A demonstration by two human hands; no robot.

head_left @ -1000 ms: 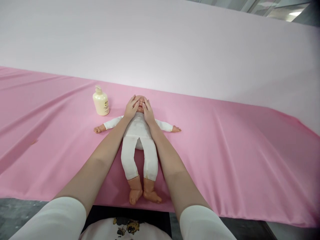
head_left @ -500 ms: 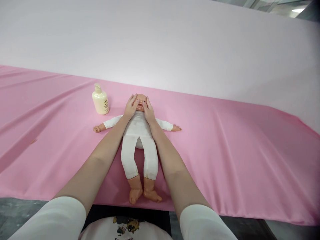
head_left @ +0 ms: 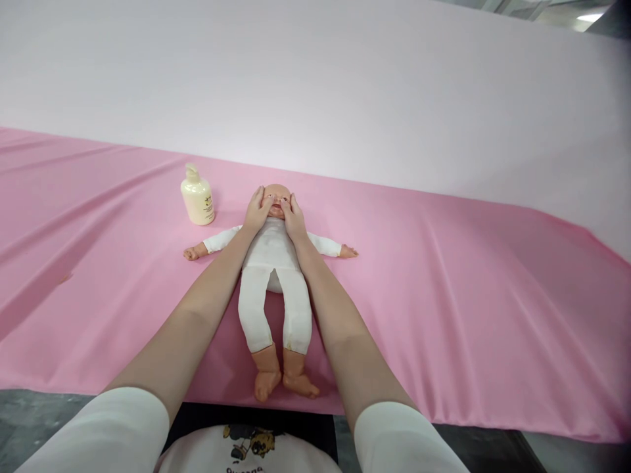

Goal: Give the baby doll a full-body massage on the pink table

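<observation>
A baby doll [head_left: 273, 246] with a white cloth body lies on its back, its head at the far end and its bare feet towards me. My left hand [head_left: 257, 211] rests along the left side of its head, the thumb on the cheek by the nose. On the other side, my right hand [head_left: 294, 217] mirrors it, thumb on the opposite cheek. The fingers of both hands are stretched out flat against the head, thumbs apart from them. Between the hands the forehead, eyes and mouth show. The doll's arms stretch out sideways past my forearms.
A cream pump bottle [head_left: 198, 199] stands upright left of the doll's head. Beneath everything is a pink cloth [head_left: 419, 315] with folds, its near edge just beyond the doll's feet. A white wall or panel [head_left: 315, 85] rises behind it.
My fingers have shifted slightly outward along the sides of the doll's head, showing more of the forehead. The doll and bottle stay in place.
</observation>
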